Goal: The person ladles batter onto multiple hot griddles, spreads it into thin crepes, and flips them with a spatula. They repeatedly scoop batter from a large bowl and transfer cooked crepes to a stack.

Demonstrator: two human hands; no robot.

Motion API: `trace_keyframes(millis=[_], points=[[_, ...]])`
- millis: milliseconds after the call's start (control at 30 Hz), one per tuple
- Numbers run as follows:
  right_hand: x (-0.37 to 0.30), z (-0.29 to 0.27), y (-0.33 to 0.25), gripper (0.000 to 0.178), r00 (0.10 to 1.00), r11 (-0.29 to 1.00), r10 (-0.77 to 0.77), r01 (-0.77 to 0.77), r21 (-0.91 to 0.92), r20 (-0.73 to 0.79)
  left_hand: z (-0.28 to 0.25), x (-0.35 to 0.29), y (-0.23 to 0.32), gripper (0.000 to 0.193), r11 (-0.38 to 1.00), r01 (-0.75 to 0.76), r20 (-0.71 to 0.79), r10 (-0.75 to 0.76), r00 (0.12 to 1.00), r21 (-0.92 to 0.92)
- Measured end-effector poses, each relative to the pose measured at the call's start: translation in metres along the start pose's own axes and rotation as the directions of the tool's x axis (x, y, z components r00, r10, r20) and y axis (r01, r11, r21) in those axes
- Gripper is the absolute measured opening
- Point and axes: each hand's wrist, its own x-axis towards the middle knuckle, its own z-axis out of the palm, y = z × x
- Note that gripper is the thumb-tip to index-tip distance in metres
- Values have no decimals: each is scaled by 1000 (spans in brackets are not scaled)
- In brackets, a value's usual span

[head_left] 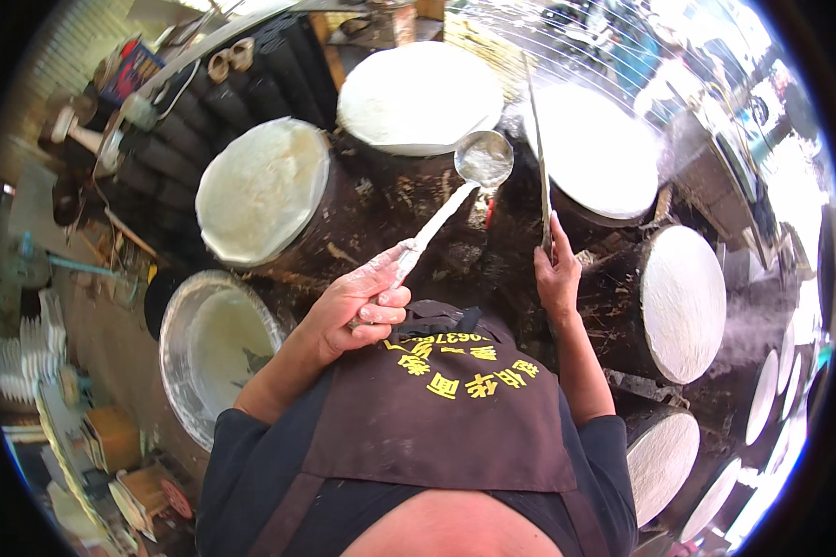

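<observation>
My left hand is wrapped round the pale-coated handle of a round metal ladle, raised in front of my apron. The ladle's bowl overlaps the lower edge of a round white surface at the far middle. In my right hand is a long, thin, flat stick, held upright with a finger stretched along it. The stick's upper part passes across the left side of another round white surface. A duller, off-white round surface lies to the left.
A large basin with pale liquid stands at left, close to my left forearm. Dark drums with white round tops, one of them nearest my right arm, curve down the right side, where steam drifts. Dark ridged panels stand at the far left.
</observation>
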Motion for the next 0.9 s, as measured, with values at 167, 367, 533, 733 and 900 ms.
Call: trace_keyframes(millis=[167, 367, 533, 733, 900], points=[[-21, 68, -117, 58, 777, 858, -502, 500, 112, 379, -39, -65, -6, 40, 987, -153, -18, 154, 988, 48], [-75, 153, -202, 46, 249, 641, -635, 699, 318, 731, -78, -129, -18, 56, 889, -360, -194, 420, 887, 283], [-59, 211, -214, 45, 337, 697, -716, 399, 596, 612, -98, -184, -28, 56, 788, -550, -380, 615, 691, 276], [-1, 293, -135, 63, 462, 613, -643, 788, 49, 611, -129, -231, -49, 51, 506, -851, -560, 749, 355, 138], [-24, 380, -139, 66, 364, 541, -695, 832, 118, 620, -154, -245, -74, 42, 281, -960, -558, 797, 231, 4]])
